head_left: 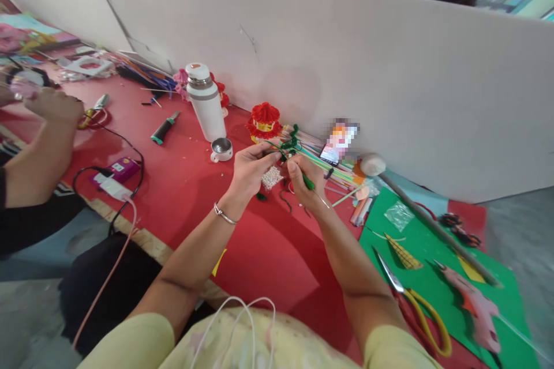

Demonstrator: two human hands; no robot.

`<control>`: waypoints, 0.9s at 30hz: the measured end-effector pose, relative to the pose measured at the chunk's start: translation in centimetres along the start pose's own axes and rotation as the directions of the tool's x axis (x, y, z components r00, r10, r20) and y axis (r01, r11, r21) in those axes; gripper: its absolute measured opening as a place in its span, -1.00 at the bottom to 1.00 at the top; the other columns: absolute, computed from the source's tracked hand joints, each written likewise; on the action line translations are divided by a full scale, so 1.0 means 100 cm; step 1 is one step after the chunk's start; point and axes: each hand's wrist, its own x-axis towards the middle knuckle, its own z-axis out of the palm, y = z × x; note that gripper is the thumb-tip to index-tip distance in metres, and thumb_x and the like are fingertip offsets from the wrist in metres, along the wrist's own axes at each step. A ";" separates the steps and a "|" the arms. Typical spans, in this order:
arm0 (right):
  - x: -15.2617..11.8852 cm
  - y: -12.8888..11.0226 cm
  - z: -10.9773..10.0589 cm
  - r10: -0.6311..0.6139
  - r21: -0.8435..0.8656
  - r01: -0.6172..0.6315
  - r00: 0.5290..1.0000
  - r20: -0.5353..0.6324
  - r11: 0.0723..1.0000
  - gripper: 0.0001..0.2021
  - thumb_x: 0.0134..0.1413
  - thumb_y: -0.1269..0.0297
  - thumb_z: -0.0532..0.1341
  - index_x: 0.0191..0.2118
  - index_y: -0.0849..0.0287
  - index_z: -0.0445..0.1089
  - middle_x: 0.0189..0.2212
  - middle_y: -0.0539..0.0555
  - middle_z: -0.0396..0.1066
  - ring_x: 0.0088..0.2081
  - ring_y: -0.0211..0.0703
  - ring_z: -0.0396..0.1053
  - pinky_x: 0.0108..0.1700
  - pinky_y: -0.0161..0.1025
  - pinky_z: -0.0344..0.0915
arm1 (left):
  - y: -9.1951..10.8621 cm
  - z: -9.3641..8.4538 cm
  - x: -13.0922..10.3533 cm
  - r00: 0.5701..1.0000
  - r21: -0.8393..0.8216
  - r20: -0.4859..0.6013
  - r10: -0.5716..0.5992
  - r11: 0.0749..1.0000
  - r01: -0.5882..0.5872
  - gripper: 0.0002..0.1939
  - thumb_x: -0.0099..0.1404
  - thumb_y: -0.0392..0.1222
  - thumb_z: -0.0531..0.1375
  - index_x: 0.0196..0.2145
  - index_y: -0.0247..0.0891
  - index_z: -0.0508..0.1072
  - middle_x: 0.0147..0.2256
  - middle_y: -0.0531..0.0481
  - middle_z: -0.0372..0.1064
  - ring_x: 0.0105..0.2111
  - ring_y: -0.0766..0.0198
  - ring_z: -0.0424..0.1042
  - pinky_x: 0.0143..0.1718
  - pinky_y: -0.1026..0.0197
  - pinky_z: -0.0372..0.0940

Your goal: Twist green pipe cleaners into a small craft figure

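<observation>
My left hand [251, 170] is closed, its thumb and fingertips pinching a dark green fuzzy pipe cleaner [295, 139] that curls up between both hands. Close beside it, my right hand [308, 176] is wrapped around a thin metal tool with a green handle [308, 183], its shaft pointing back toward my wrist. The fingertips of the two hands almost meet, and they partly hide the work. Just under them lies a patch of small white beads [272, 178]. A red and yellow lantern-like ornament [264, 121] stands behind my left hand.
A white flask [206, 105] and its cup [222, 149] stand left. A phone [340, 141] leans by the wall among pipe cleaners. At right are scissors [411, 300], a pink glue gun [471, 305] and a green sheet [506, 282]. Another person's arm [47, 132] rests far left.
</observation>
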 end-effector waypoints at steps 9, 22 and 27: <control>0.000 0.002 -0.002 0.016 0.007 -0.016 1.000 0.027 1.000 -0.63 0.52 0.00 0.08 -0.28 0.07 0.43 -0.37 0.02 0.47 -0.31 -0.16 0.43 -0.20 -0.14 0.32 | -0.001 -0.006 0.003 0.998 0.011 0.039 -0.048 0.999 0.047 -0.62 -0.10 -0.24 0.59 -0.24 -0.27 0.75 -0.51 0.05 0.49 -0.63 0.55 0.13 -0.61 0.35 0.00; -0.001 0.004 0.001 0.077 0.050 -0.078 0.997 0.007 0.996 -0.61 0.47 -0.10 0.12 -0.28 0.06 0.47 -0.38 0.04 0.48 -0.31 -0.14 0.45 -0.24 -0.17 0.39 | -0.004 -0.002 -0.001 0.996 -0.048 0.017 -0.084 0.995 0.085 -0.62 -0.10 -0.24 0.59 -0.26 -0.28 0.74 -0.53 0.09 0.45 -0.62 0.55 0.12 -0.60 0.35 -0.01; 0.003 -0.001 -0.003 0.260 0.325 -0.259 0.965 0.040 0.910 -0.55 0.40 -0.18 0.16 -0.35 0.07 0.48 -0.42 0.01 0.47 -0.37 -0.16 0.49 -0.29 -0.20 0.51 | 0.005 -0.005 0.001 0.984 -0.037 0.031 -0.174 0.984 0.176 -0.62 -0.07 -0.26 0.57 -0.23 -0.30 0.73 -0.54 0.07 0.43 -0.63 0.54 0.13 -0.63 0.34 -0.09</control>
